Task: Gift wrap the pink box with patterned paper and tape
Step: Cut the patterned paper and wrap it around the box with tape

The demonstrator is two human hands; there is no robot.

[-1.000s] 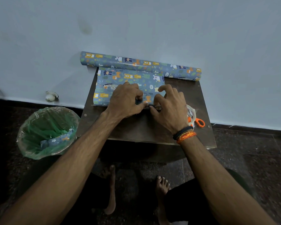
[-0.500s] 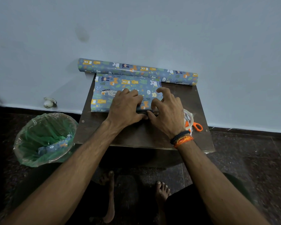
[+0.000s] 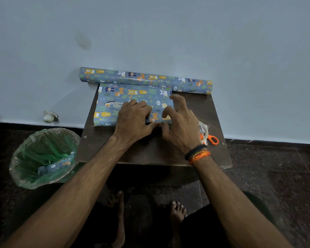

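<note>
Paper-covered box (image 3: 132, 102) flat on table (image 3: 150, 151)

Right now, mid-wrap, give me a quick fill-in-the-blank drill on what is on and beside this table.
1. The long roll of patterned paper lies at the table's far edge, against the ____.
2. The orange-handled scissors lie on the dark wooden table by the person's ____ hand.
3. A scrap of patterned paper sits inside the green-lined ____.
4. Both hands rest on the box wrapped in ____ patterned paper.

Missing words: wall; right; bin; blue
</note>
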